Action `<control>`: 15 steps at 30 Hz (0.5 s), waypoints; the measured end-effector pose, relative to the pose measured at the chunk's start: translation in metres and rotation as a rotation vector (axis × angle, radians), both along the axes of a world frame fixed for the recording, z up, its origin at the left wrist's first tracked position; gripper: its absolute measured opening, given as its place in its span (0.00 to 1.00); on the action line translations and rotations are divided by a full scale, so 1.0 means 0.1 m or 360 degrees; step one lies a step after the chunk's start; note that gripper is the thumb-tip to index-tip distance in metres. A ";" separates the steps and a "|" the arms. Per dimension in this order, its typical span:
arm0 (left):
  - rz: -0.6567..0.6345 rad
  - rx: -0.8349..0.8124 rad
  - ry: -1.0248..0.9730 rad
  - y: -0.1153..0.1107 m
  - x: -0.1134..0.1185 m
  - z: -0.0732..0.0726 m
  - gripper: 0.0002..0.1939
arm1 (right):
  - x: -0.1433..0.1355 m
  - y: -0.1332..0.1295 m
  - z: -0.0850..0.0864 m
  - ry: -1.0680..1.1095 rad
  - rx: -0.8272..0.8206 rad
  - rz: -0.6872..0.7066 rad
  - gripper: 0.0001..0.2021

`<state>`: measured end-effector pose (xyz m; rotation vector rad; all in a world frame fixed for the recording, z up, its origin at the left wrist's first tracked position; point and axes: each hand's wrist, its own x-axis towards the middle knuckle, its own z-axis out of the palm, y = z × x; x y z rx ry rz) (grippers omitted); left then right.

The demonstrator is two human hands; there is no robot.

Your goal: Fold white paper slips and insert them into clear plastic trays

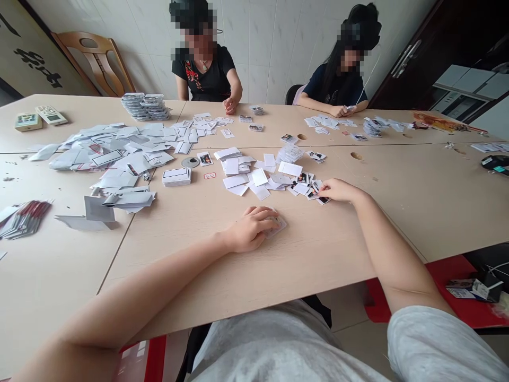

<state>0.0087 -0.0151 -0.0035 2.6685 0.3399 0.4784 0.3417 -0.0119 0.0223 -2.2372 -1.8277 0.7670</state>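
My left hand [249, 231] rests on the table with its fingers curled over a clear plastic card sleeve [279, 227]; the fingers hide most of the sleeve. To the right, my right hand [337, 190] pinches the edge of a small photo card [324, 200] in a loose group of photo cards. Beside that group lie scattered white paper cards [259, 177]. Just behind is a small heap of clear sleeves [290, 154]. A single photo card [205, 158] lies farther left, near a grey tape roll [190, 162].
A large heap of white envelopes [107, 148] covers the left part of the table [222, 286]. A neat white card stack [177, 177] stands nearer. Two co-workers sit across, one with a hand [229, 105] on the table. Bundled stacks [145, 106] and calculators [28, 122] lie far left.
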 end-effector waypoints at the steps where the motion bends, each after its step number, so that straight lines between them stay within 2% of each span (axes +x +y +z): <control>1: 0.0003 0.0003 -0.0001 0.00 0.00 0.00 0.23 | -0.01 0.00 0.01 0.0066 0.0022 -0.0016 0.07; 6: -0.0009 0.0023 0.0001 0.00 0.00 0.01 0.24 | 0.00 -0.03 0.06 0.0297 0.0220 -0.0158 0.07; 11: -0.0002 0.0029 -0.0016 0.00 0.00 0.00 0.25 | 0.07 -0.02 0.12 0.0308 0.0781 -0.0561 0.06; 13: 0.0008 0.0026 -0.0015 0.00 0.00 -0.01 0.25 | 0.02 -0.01 0.14 0.0376 0.0968 -0.0536 0.09; 15: 0.0015 0.0001 -0.0023 0.00 -0.01 -0.01 0.24 | -0.12 -0.03 0.14 0.0429 0.1062 -0.0395 0.12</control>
